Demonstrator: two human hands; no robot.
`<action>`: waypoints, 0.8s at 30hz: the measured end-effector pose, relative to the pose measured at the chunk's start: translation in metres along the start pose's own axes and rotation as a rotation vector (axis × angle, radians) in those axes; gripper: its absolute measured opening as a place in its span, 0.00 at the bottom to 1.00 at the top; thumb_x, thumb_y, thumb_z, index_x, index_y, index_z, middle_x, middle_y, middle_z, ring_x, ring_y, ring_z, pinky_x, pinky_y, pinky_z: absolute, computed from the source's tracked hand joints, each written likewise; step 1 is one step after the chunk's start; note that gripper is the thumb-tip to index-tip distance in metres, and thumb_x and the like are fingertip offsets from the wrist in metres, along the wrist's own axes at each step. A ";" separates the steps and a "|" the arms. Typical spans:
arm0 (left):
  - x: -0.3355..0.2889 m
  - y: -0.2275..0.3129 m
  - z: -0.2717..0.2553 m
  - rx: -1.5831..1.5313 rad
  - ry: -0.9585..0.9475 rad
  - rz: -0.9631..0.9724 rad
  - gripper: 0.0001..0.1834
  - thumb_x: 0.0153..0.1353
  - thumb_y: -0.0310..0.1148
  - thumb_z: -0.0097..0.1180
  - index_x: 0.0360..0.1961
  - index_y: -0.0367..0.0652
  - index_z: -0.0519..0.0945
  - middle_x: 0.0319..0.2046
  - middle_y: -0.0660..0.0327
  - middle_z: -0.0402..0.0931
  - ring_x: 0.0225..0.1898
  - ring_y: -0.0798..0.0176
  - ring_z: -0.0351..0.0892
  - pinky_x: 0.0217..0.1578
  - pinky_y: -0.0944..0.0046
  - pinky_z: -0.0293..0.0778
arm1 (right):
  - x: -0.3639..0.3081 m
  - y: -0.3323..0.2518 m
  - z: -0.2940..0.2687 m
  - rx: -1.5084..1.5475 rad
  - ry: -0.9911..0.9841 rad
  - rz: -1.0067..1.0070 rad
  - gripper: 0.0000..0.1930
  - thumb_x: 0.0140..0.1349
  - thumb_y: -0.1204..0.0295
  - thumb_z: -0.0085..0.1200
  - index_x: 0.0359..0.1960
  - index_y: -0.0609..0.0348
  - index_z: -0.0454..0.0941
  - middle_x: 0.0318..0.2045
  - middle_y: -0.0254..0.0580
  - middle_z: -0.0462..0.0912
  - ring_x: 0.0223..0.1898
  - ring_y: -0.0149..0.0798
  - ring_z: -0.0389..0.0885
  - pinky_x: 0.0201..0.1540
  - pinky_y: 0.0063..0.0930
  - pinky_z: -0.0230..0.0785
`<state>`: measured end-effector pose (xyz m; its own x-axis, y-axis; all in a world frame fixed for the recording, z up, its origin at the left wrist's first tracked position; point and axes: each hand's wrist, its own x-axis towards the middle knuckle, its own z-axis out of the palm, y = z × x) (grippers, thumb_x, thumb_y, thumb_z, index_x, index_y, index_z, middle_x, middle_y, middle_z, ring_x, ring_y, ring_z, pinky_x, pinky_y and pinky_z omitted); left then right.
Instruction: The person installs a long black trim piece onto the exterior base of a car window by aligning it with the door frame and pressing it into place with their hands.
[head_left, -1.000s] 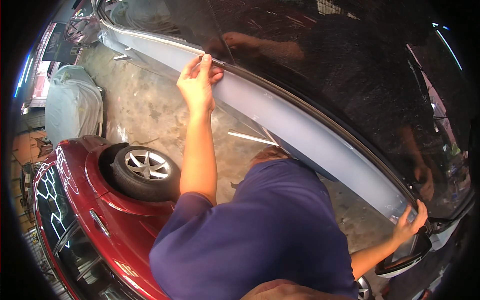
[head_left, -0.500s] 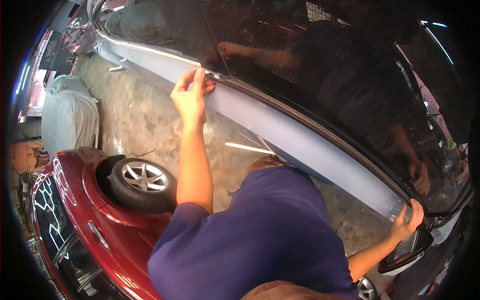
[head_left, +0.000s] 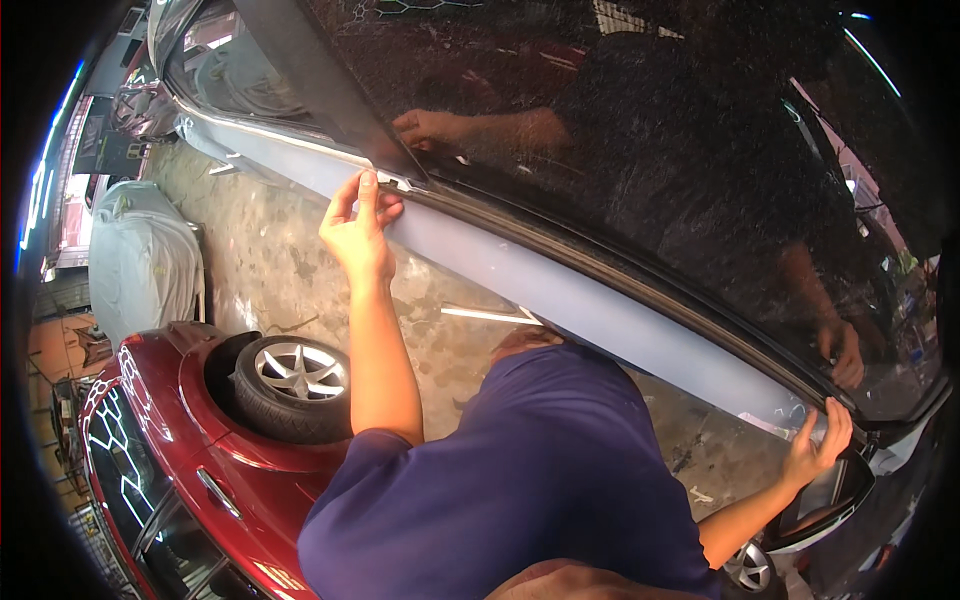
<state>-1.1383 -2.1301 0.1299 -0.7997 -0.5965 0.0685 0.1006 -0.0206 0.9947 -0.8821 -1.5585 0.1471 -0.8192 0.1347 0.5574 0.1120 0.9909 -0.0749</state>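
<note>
A long black window trim strip (head_left: 620,277) runs along the base of a car's dark side window (head_left: 640,170), above a pale grey door panel (head_left: 570,290). My left hand (head_left: 358,235) is closed at the strip's far-left end, thumb on top and fingers curled beneath, beside a bright metal-coloured edge. At the opposite end, my right hand (head_left: 815,455) grips the strip near the side mirror (head_left: 825,500), its fingertips over the upper edge and its thumb against the door side. Both arms are spread wide along the door.
Behind my left arm stands a red car (head_left: 240,450) with its front wheel (head_left: 298,375) turned out. A vehicle under a grey cover (head_left: 145,260) is farther off. The stained concrete floor (head_left: 270,270) lies between the cars.
My left hand and its end of the strip appear slightly lower and farther left as the view shifts. My right hand stays at the mirror end.
</note>
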 end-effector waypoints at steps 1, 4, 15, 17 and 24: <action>-0.001 0.000 0.000 0.018 0.034 -0.037 0.14 0.64 0.33 0.66 0.46 0.34 0.83 0.34 0.61 0.82 0.28 0.67 0.81 0.27 0.69 0.81 | 0.000 0.000 0.000 0.009 0.004 0.006 0.18 0.53 0.87 0.63 0.47 0.64 0.81 0.45 0.45 0.84 0.50 0.49 0.80 0.59 0.42 0.67; -0.001 0.000 0.001 0.028 0.044 -0.019 0.15 0.64 0.33 0.67 0.46 0.33 0.83 0.34 0.60 0.82 0.28 0.67 0.81 0.27 0.69 0.81 | 0.001 0.000 0.000 0.015 0.007 0.010 0.18 0.53 0.87 0.62 0.47 0.65 0.81 0.45 0.45 0.84 0.50 0.49 0.80 0.59 0.42 0.67; 0.002 0.002 0.006 0.091 0.060 0.013 0.17 0.63 0.34 0.68 0.46 0.32 0.83 0.33 0.59 0.81 0.25 0.67 0.80 0.25 0.70 0.79 | 0.007 -0.001 -0.005 0.023 0.040 0.014 0.18 0.53 0.88 0.62 0.47 0.67 0.80 0.45 0.46 0.84 0.51 0.50 0.81 0.60 0.44 0.68; 0.002 0.003 0.007 0.107 0.088 -0.014 0.17 0.62 0.34 0.68 0.46 0.32 0.83 0.32 0.59 0.81 0.25 0.67 0.80 0.24 0.70 0.79 | 0.009 -0.001 -0.006 0.065 0.048 0.028 0.18 0.54 0.88 0.62 0.48 0.68 0.80 0.47 0.46 0.84 0.52 0.50 0.80 0.61 0.44 0.68; 0.004 0.002 0.009 0.137 0.033 0.083 0.19 0.63 0.33 0.68 0.48 0.28 0.83 0.34 0.56 0.82 0.24 0.70 0.79 0.24 0.70 0.79 | 0.028 0.002 -0.015 0.004 0.079 -0.077 0.18 0.56 0.88 0.62 0.49 0.68 0.80 0.49 0.49 0.84 0.53 0.50 0.81 0.61 0.43 0.68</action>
<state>-1.1462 -2.1252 0.1333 -0.7717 -0.6179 0.1505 0.0820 0.1380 0.9870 -0.8964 -1.5525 0.1752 -0.7783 0.0575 0.6253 0.0478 0.9983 -0.0322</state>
